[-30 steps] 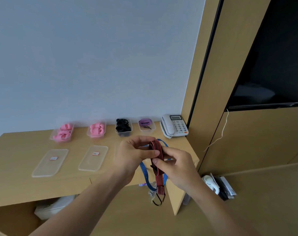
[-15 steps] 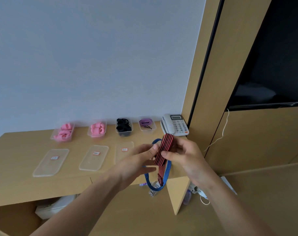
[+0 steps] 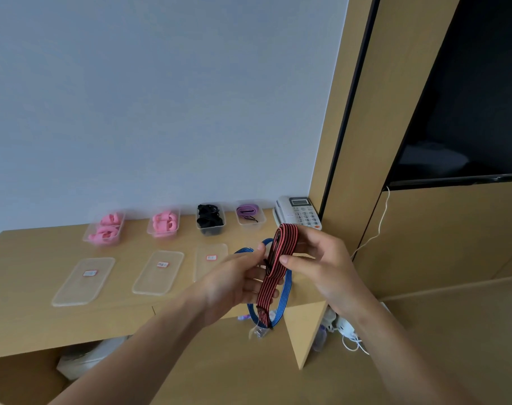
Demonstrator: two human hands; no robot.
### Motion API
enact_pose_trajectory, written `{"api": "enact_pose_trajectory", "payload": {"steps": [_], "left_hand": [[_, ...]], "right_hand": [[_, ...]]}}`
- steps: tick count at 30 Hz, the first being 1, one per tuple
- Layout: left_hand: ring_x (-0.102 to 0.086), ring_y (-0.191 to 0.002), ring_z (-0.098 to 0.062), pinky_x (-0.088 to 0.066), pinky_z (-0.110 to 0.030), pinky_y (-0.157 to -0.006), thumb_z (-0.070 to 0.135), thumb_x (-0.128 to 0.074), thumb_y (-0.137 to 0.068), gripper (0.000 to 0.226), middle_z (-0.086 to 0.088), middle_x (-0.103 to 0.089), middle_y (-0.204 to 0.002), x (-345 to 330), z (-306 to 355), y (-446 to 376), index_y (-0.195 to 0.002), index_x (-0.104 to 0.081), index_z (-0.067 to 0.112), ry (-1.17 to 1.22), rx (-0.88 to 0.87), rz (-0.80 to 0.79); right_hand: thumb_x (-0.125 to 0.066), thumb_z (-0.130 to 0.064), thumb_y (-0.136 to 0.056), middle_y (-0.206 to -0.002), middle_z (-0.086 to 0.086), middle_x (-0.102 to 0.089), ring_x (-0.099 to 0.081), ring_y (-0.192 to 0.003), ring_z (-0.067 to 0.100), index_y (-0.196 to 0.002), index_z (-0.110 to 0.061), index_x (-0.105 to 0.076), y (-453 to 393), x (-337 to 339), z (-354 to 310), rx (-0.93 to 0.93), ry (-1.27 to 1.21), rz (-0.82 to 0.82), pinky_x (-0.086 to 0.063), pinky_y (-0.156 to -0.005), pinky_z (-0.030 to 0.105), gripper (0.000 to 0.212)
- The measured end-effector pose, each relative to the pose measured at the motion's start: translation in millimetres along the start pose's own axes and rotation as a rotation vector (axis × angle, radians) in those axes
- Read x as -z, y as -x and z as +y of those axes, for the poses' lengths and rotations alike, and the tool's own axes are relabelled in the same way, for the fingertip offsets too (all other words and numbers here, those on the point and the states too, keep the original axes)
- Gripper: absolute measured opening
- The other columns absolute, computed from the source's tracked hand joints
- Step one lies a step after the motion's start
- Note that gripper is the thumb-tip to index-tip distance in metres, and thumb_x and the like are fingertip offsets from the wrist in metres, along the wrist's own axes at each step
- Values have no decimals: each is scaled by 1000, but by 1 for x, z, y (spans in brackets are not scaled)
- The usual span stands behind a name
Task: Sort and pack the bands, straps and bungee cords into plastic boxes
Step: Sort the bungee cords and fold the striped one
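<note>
We hold the red-and-black bungee cord (image 3: 279, 267) in the air above the right front corner of the surface (image 3: 29, 317). Our right hand (image 3: 325, 264) pinches the folded top of it between thumb and fingers, and our left hand (image 3: 234, 285) curls round its middle, so both hands are closed on the cord and neither is free. A blue cord (image 3: 287, 290) loops behind it and hangs past the front edge; we cannot tell whether either hand has it too.

The folded loops look springy. If either hold loosens they could spring open, and the hooked lower end (image 3: 266, 324) could catch on the blue cord and drag it off the edge to the floor.

Four boxes stand along the back wall: two with pink bands (image 3: 104, 228), one with black straps (image 3: 210, 219), one with a purple strap (image 3: 248, 213). Three lids (image 3: 83, 280) lie flat in front of them. A telephone (image 3: 301, 213) fills the back right corner, close to our right hand. The widest bare stretch is at the left front; the surface ends just beside our hands, so there is little margin on the right.
</note>
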State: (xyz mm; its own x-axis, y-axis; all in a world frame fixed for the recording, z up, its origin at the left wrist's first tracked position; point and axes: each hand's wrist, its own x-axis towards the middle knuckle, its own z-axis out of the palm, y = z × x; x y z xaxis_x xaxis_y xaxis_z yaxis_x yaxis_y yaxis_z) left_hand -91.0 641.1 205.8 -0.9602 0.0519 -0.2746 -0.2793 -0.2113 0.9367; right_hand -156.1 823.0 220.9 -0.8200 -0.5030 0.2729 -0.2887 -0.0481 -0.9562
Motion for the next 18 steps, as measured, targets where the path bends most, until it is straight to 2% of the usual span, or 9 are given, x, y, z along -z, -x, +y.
{"api": "enact_pose_trajectory", "payload": {"steps": [2, 5, 8, 10, 12, 15, 18], "left_hand": [[-73, -91, -38, -61, -41, -77, 57, -64, -85, 51, -24, -74, -108, -1, 3, 1, -101, -78, 10, 19, -6, 21], [-74, -92, -37, -61, -44, -84, 55, -68, -83, 43, -19, -75, -97, -2, 6, 1, -91, -81, 14, 18, 4, 50], [-72, -91, -33, -61, -48, -84, 56, -62, -91, 43, -11, -74, -95, -1, 7, 1, -98, -80, 17, -11, 27, 34], [-71, -89, -34, -61, -49, -82, 54, -62, -93, 46, -12, -72, -99, -1, 9, 1, -105, -77, 13, 18, 41, 33], [-69, -87, -34, -60, -47, -80, 49, -69, -89, 46, -15, -68, -99, -1, 11, 1, -107, -75, 7, 118, 34, 54], [-66, -94, -37, -61, -45, -84, 30, -77, -82, 44, -21, -67, -105, 3, 12, 1, -112, -72, -1, 171, -29, 38], [-68, -97, -36, -61, -40, -84, 15, -77, -77, 45, -23, -69, -109, 6, 11, 0, -118, -70, -3, 206, -60, 38]], "right_hand": [[-76, -13, -76, -104, -2, -76, -71, -102, 15, -114, -27, -72, 2, -2, 0, 46, 58, 13, -57, -85, 28, 41], [-77, -11, -78, -109, -9, -73, -68, -106, 13, -117, -28, -68, 5, -7, 0, 169, 255, 48, -56, -92, 31, 44], [-79, -4, -76, -111, -13, -67, -65, -109, 10, -118, -30, -65, 8, -13, 2, 347, 413, 74, -53, -94, 28, 51], [-80, -1, -74, -110, -10, -65, -62, -107, 8, -117, -24, -66, 11, -16, 6, 467, 512, 79, -51, -93, 23, 51], [-80, 4, -72, -110, -3, -65, -62, -107, 11, -114, -12, -67, 14, -17, 12, 564, 598, 82, -50, -92, 23, 46], [-78, 8, -68, -112, 9, -67, -66, -107, 22, -107, -1, -70, 17, -19, 21, 659, 641, 108, -53, -92, 30, 41], [-78, 12, -66, -115, 8, -69, -66, -108, 23, -105, 0, -73, 17, -16, 24, 668, 647, 97, -55, -93, 33, 41]]}}
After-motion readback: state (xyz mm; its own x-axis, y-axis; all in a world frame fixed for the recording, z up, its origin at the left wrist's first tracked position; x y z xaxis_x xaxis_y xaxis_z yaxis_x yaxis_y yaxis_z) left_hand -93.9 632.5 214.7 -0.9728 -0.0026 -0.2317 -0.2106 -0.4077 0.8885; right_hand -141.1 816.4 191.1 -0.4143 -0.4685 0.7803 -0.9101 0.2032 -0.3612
